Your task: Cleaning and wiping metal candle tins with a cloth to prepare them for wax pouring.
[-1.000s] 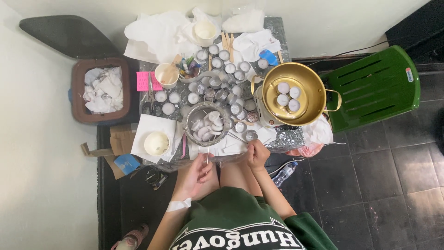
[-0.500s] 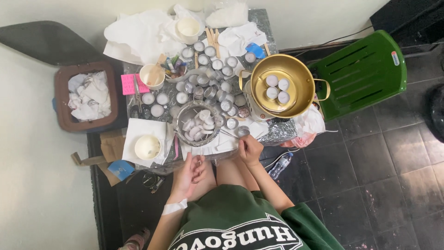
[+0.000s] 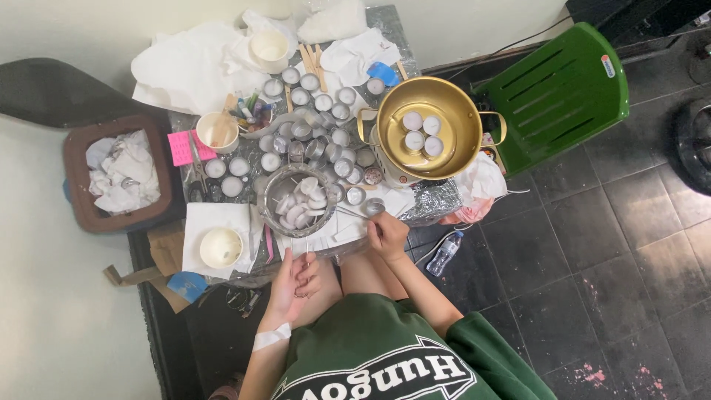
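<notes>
My left hand [image 3: 293,284], with a white bandage at its wrist, pinches a thin white wick [image 3: 307,244] at the table's near edge. My right hand [image 3: 386,234] grips a thin metal tool [image 3: 352,213] that points left toward a glass bowl [image 3: 272,184] of white wax pieces. A small metal cup [image 3: 375,206] stands just above the right hand. Several more small metal cups [image 3: 318,126] crowd the middle of the table.
A gold pot [image 3: 392,161] holding three small candles sits at the right. Paper cups [image 3: 221,247] rest on tissue at the left. A brown bin [image 3: 77,185] of tissue, a green chair [image 3: 554,95] and a water bottle [image 3: 446,252] surround the table.
The view has drifted, so everything sits further left in frame. Both hands stay at the table's near edge, holding the same things.
</notes>
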